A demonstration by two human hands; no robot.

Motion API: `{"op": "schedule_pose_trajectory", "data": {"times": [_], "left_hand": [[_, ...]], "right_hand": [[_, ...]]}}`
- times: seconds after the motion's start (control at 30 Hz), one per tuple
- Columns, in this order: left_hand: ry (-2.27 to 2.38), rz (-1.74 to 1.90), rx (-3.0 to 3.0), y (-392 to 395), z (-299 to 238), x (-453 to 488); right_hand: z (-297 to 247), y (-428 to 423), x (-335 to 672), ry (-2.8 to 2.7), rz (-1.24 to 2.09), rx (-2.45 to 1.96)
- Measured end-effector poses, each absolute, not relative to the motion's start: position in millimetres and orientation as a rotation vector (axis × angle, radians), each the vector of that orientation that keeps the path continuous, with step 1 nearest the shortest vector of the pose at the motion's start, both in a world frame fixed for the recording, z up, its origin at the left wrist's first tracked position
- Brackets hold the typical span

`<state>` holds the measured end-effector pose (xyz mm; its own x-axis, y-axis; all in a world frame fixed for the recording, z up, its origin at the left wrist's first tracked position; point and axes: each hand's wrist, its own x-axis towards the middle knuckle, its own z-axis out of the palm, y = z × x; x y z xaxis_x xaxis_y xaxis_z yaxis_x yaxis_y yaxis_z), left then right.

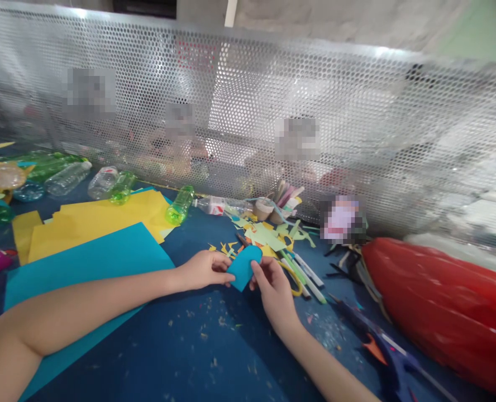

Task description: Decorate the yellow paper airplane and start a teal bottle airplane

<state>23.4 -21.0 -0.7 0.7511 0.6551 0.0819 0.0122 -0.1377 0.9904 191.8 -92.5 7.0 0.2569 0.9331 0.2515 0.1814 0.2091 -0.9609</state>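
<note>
both the left hand (204, 269) and right hand (273, 290) are pinching opposite edges of a blue paper cutout (244, 267), seemingly light, floppy and easily creased.

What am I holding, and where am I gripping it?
A small blue paper cutout, pinched by both hands: left hand on its left edge, right hand on its right edge.

Matt blue paper cutout (243, 267), glossy red plastic bag (440, 304), perforated metal screen (273, 123), clear plastic bottles (67, 177).
</note>
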Motion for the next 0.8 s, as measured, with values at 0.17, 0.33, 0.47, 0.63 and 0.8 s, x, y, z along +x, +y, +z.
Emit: {"op": "schedule_pose_trajectory", "data": {"times": [0.17, 0.33, 0.47, 0.63, 0.8], "left_hand": [[0.549, 0.6, 1.663, -20.4, -1.2, 23.7], [0.557, 0.589, 1.655, -20.2, 2.6, 23.9], [0.591, 0.583, 1.643, -19.3, 3.9, 24.5], [0.613, 0.591, 1.648, -18.9, 3.3, 25.2], [0.532, 0.586, 1.656, -20.4, 5.0, 23.8]], "right_hand": [[4.4, -91.8, 193.0, -1.184, 0.767, -1.241], [3.5, -92.1, 193.0, -1.145, 0.809, -1.215], [5.2, -92.7, 191.0, -1.111, 0.832, -1.197], [7.6, -92.9, 190.0, -1.084, 0.847, -1.199], [6.6, -92.3, 191.2, -1.1, 0.827, -1.201]]}}
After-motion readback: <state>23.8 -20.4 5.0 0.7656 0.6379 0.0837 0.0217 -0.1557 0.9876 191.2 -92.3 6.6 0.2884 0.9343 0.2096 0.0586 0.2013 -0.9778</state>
